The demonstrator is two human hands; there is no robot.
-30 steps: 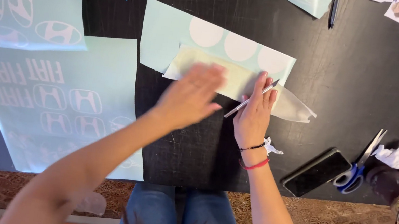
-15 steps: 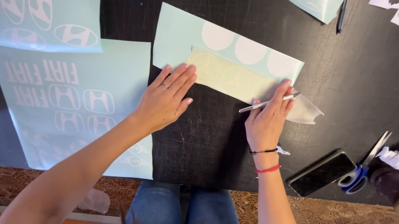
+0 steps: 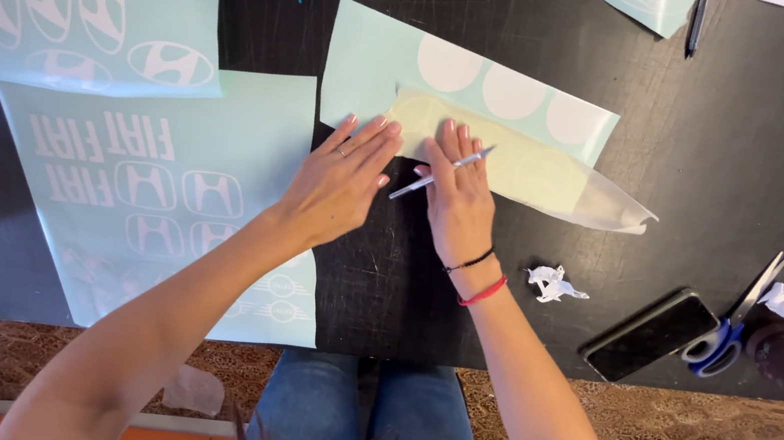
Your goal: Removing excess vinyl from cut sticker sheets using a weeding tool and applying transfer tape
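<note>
Both hands lay flat, side by side, at the left end of a pale yellowish transfer strip (image 3: 520,166) on the black surface (image 3: 725,143). Left hand (image 3: 341,183) was open, fingers extended and close together, fingertips pressing on the strip's left edge; it held nothing. Right hand (image 3: 461,194) was also flat on the strip, palm down, with a thin silver craft knife (image 3: 438,174) pinned slantwise between its fingers, tip toward upper right. The strip lay over the lower part of a light teal vinyl sheet (image 3: 373,56) bearing three white circles; the strip's right end ran past the sheet and curled up slightly. Left of the hands, a large teal sheet of cut emblems (image 3: 164,190) lay flat, with a smaller curled teal sheet (image 3: 85,18) overlapping its top edge. To the right, well apart: crumpled paper scrap (image 3: 553,284), dark phone (image 3: 649,335), blue-handled scissors (image 3: 736,326) touching the phone's edge.
</note>
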